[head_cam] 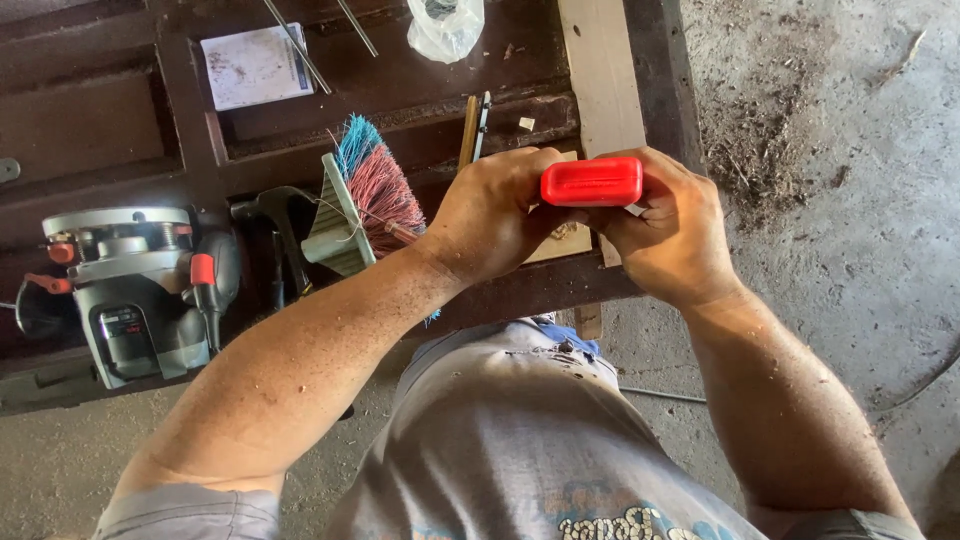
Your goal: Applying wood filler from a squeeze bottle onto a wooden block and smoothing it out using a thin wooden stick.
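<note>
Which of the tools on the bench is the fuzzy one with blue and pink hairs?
The brush, lying between the hammer and the left hand. The hammer and the grey power tool have no bristles.

One view only, from the person's head, looking steeply down past the grey shirt (520, 430) onto both forearms. The left hand (490, 215) and right hand (665, 235) meet close under the lens, near frame centre. The far edge of the dark wooden workbench (420, 50) runs along the top, so the camera faces forward and downward over it. At left sits a router (135, 285); at right the dusty concrete floor (840, 150) fills the frame.
</note>
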